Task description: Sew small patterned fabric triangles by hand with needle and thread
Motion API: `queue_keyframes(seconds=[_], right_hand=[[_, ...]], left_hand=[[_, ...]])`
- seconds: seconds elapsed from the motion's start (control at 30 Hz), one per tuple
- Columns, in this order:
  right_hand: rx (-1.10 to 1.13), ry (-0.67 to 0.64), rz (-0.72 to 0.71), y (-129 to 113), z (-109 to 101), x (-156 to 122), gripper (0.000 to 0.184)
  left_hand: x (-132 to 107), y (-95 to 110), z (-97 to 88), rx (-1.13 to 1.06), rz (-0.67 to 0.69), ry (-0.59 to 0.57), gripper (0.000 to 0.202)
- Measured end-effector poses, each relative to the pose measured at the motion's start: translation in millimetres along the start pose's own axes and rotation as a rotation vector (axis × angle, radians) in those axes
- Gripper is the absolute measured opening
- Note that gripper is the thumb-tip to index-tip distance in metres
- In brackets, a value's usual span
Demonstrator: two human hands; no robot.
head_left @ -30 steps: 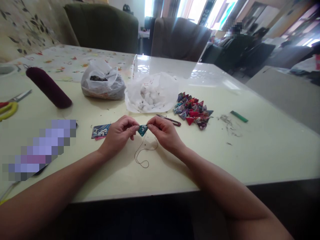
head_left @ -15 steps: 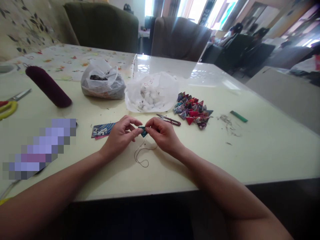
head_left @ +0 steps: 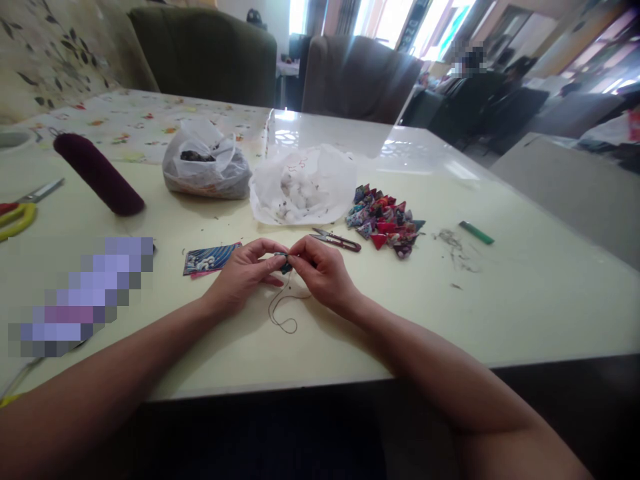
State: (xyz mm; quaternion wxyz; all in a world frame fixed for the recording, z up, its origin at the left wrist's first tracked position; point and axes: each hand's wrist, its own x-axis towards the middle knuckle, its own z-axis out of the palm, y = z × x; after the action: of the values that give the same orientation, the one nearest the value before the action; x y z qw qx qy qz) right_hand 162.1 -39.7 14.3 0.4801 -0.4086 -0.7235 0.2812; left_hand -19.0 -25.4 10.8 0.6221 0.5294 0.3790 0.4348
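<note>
Between my two hands is a small dark teal piece of fabric (head_left: 285, 264), mostly covered by fingers. My left hand (head_left: 249, 272) pinches it from the left with thumb and fingers. From the other side my right hand (head_left: 320, 268) closes its thumb and fingertips on the fabric; a needle cannot be made out. A brown thread (head_left: 274, 310) hangs from there and loops on the table. Beside my left hand lies a stack of fabric pieces (head_left: 210, 259), blue wave print on top, pink beneath. Thread snips (head_left: 343, 241) rest just beyond my right hand.
Behind my hands stand a white bag of stuffing (head_left: 345, 180) and a tied plastic bag (head_left: 230, 180). Several small stuffed fabric triangles (head_left: 385, 217) are heaped right, near a green stick-like object (head_left: 477, 233) and thread scraps. At left are a maroon roll (head_left: 100, 173) and yellow-handled scissors (head_left: 23, 220).
Both hands have shifted slightly; the left fingers have curled closer round the fabric, and less of it shows. More of the blue print stack is visible. The thread loop lies nearly the same.
</note>
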Motion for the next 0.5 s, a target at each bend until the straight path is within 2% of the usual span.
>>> queue_keyframes(seconds=[0.23, 0.3, 0.4, 0.5], right_hand=[[0.069, -0.053, 0.089, 0, -5, 3, 0.015], [0.079, -0.030, 0.110, -3, -9, 4, 0.017], [0.036, 0.027, 0.071, -7, -14, 5, 0.015], [-0.069, 0.050, -0.055, -10, -15, 6, 0.013]], left_hand=[[-1, 3, 1.4, 0.054, 0.091, 0.066, 0.024], [-1, 5, 1.4, 0.092, 0.115, 0.098, 0.024], [-2, 6, 1.4, 0.133, 0.134, 0.134, 0.024], [-2, 7, 1.4, 0.151, 0.154, 0.131, 0.024]])
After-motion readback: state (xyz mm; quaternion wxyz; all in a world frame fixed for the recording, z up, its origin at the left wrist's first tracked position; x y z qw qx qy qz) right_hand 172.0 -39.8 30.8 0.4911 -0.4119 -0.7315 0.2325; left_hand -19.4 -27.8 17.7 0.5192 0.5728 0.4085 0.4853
